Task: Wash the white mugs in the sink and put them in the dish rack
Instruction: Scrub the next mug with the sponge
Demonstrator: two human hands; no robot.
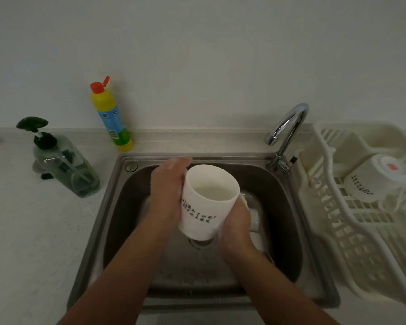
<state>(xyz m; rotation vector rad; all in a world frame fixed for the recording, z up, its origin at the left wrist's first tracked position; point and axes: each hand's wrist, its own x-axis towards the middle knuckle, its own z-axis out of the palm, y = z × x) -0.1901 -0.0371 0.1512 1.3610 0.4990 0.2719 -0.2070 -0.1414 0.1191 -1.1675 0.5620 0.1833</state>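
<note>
A white mug [208,200] with dark lettering is held above the steel sink [127,207], its mouth tilted up toward me. My left hand [168,191] presses flat against its left side. My right hand [236,225] wraps around its lower right side. Behind my right hand another white mug [254,218] lies in the sink, mostly hidden. A third white mug [373,181] rests upside down and tilted in the white dish rack [352,235] at the right.
A curved chrome tap [288,134] stands at the sink's back right corner, with no water visibly running. A yellow bottle with a red flip cap [110,116] stands against the wall. A green pump dispenser [63,165] stands on the counter to the left.
</note>
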